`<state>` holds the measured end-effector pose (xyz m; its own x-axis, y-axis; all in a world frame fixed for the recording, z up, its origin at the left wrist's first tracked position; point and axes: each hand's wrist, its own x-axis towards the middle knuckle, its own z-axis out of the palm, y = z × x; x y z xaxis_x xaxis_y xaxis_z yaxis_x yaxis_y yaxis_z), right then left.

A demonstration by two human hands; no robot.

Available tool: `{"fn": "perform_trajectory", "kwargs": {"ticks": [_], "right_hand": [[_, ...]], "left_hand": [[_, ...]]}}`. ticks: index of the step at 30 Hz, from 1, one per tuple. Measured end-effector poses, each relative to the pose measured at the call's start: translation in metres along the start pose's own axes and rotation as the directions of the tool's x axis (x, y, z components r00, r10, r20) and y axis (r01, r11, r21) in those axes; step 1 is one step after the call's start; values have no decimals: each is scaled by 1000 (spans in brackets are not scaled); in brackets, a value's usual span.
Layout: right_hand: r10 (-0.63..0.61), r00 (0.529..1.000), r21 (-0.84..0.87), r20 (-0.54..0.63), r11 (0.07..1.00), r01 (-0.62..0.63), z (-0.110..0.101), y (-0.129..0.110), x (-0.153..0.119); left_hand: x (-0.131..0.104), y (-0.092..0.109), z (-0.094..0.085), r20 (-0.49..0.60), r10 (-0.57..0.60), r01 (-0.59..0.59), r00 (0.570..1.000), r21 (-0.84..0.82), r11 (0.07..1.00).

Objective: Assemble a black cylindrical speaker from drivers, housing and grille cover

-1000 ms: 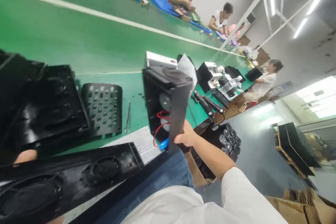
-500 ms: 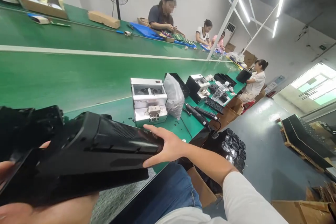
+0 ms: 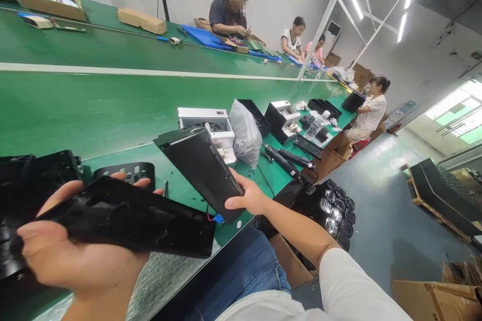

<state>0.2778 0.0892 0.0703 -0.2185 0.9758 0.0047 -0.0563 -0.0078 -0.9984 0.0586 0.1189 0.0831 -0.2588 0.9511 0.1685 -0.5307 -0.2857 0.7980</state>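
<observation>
Across left hand (image 3: 81, 258), black panel (image 3: 135, 215) juts rightward (dark surface, seemingly uneven).

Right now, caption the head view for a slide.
Left hand holds a black panel, right hand a wired black casing, above a green workbench.

We wear a plain white top (image 3: 263, 308), its cloth gathered in soft folds across the front. The right sleeve (image 3: 350, 281) is short, of the same white, and ends near the elbow in a loose, straight opening. Below it the right forearm (image 3: 297, 225) is bare to the wrist, and the right hand (image 3: 250, 196) is bare too. Our left hand (image 3: 79, 261) is likewise uncovered, as is the wrist below. Beside the near edge of the green surface (image 3: 226, 230) show our blue jeans (image 3: 244, 263), creased and paler in places along the folds.
</observation>
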Motion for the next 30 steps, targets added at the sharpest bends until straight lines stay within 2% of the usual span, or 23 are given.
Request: {"fn": "perform_trajectory", "kwargs": {"ticks": [2, 3, 5, 8, 11, 16, 20, 25, 30], "right_hand": [[0, 1000, 37, -9, 999, 1, 0, 0, -4], [-4, 1000, 62, -20, 998, 5, 0, 2, -7], [-6, 999, 118, -48, 993, 12, -3, 10, -12], [-9, 997, 179, -77, 984, 23, -10, 27, -11], [-20, 995, 169, -95, 985, 36, -12, 36, -10], [-46, 983, 57, -176, 997, 57, -5, 36, -15], [-69, 974, -8, -218, 998, 69, -1, 37, -15], [-114, 972, -56, -207, 993, 104, 3, 38, -16], [-141, 973, -68, -180, 989, 131, 3, 39, -19]], "left_hand": [[-1, 8, 12, -189, 40, -62, 981, -115, 991], [-1, 9, 15, -249, 46, -90, 967, -167, 982], [1, 7, 13, -222, 3, -47, 975, -190, 981], [5, 1, -3, -146, -30, 2, 989, -189, 982], [5, 1, -12, -131, -24, -1, 991, -181, 983], [1, 7, -7, -164, 54, -95, 985, -254, 962], [0, 10, -5, -194, 96, -143, 976, -243, 960], [0, 8, -7, -193, 115, -158, 974, -222, 962], [0, 4, -10, -150, 146, -180, 978, -245, 953]]}}
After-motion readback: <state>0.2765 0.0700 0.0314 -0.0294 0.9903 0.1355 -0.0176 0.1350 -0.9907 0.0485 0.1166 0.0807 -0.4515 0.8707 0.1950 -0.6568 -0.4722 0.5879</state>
